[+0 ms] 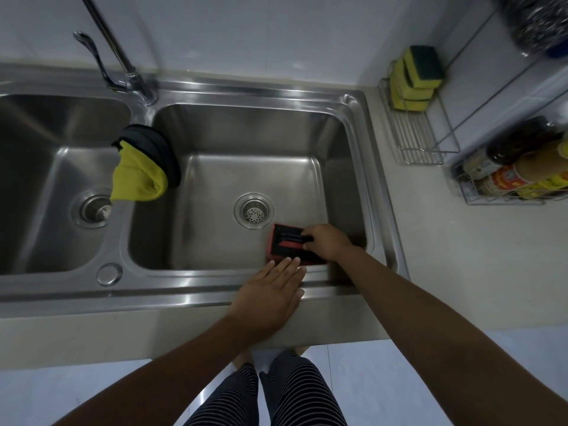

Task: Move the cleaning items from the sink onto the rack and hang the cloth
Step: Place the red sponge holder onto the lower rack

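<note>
A red and black scrubbing brush (281, 243) lies on the floor of the right sink basin (255, 167), near its front right corner. My right hand (327, 241) is down in the basin with its fingers closed on the brush's black handle. My left hand (273, 295) rests flat and open on the sink's front rim, fingertips just reaching the basin edge by the brush. A yellow and black cloth (141, 170) hangs over the divider between the two basins. A wire rack (413, 135) on the counter to the right holds stacked yellow-green sponges (415, 78).
A chrome faucet (123, 63) rises behind the divider. The left basin (52, 167) has its own drain. A second wire basket (516, 179) with bottles and jars stands at the far right. A steel scourer (534, 23) sits on an upper shelf.
</note>
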`<state>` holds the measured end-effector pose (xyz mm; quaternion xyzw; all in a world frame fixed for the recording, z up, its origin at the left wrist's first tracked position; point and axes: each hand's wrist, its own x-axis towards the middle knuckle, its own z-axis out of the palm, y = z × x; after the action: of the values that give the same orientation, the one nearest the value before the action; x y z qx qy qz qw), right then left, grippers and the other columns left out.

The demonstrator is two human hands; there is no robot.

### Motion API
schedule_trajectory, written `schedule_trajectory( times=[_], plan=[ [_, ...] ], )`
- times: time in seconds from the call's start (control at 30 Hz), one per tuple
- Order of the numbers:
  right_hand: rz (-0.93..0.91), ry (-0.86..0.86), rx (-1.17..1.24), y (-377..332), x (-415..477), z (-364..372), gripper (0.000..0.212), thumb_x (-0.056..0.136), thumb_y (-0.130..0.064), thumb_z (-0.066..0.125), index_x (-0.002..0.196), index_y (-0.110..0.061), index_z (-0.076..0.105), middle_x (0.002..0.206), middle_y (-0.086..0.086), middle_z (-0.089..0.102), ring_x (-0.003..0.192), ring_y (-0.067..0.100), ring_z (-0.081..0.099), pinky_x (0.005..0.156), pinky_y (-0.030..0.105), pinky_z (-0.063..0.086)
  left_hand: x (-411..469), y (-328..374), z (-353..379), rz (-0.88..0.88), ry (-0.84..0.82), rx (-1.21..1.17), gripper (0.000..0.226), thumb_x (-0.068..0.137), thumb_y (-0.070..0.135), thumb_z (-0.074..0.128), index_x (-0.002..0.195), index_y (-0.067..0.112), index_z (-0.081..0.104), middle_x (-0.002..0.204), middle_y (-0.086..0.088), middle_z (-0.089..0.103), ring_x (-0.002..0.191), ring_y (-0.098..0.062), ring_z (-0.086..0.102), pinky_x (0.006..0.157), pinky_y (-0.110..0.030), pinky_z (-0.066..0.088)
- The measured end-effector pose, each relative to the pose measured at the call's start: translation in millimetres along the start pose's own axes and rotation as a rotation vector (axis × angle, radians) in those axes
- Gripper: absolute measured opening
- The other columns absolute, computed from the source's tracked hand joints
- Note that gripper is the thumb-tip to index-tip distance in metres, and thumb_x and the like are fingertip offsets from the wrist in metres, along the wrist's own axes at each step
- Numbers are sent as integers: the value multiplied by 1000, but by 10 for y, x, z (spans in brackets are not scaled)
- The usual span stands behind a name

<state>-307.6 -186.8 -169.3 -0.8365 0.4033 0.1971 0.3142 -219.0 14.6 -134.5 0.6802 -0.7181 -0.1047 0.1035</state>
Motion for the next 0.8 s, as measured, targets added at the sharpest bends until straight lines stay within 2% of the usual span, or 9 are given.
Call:
schedule_trajectory(
  times=[0.1,0.2,0.3,0.37,0.43,0.53,0.67,0.8],
  plan=[
    [-3,105,116,-7,-148,-80,32,89,-24,63,120,-20,67,114,6,71,100,22,65,87,35,53,0,-9,-19,-1,-22,-8,57,101,37,14,124,17,63,128,-3,64,119,-14,60,99,-37,48],
    [5,209,202,-25,-274,-245,33,87,-26,66,119,-20,68,113,5,72,101,21,67,89,33,54,33,-14,-62,-35,-38,-44,62,101,40,9,124,18,63,128,-2,64,117,-13,61,97,-34,49],
    [11,297,266,-43,-388,-468,33,85,-28,68,117,-22,69,109,4,73,99,21,68,86,30,53,129,-9,-117,-111,17,-98,52,98,41,26,126,13,61,130,-6,63,117,-17,62,96,-34,49],
    [6,336,262,-74,-447,-603,31,85,-31,67,116,-23,70,104,3,74,94,20,68,82,30,53,246,-15,-155,-145,66,-154,56,94,40,32,137,9,49,142,-10,51,128,-21,53,106,-34,39],
    [5,377,247,-91,-518,-751,28,86,-33,65,113,-25,71,99,2,75,90,19,68,79,32,53,424,-4,-240,-172,77,-220,65,94,42,34,149,9,26,155,-9,30,142,-22,34,115,-33,24],
    [-2,452,243,-119,-625,-988,21,87,-33,63,104,-25,73,90,2,75,83,19,68,74,33,53,766,36,-351,-211,120,-266,81,93,46,46,151,10,3,161,-8,5,149,-20,9,120,-32,7],
    [-10,570,246,-136,-764,-1297,18,87,-32,62,95,-20,73,81,3,71,76,20,66,68,33,51,1173,148,-461,-262,162,-288,102,84,55,57,150,12,-8,161,-8,-8,149,-19,-2,121,-37,1],
    [-1,630,277,-45,-818,-1558,25,87,-34,59,100,-17,72,87,7,74,79,22,69,71,40,57,1534,277,-534,-240,181,-275,105,83,55,58,149,14,-13,160,-8,-14,149,-20,-8,120,-36,-6]
  ],
)
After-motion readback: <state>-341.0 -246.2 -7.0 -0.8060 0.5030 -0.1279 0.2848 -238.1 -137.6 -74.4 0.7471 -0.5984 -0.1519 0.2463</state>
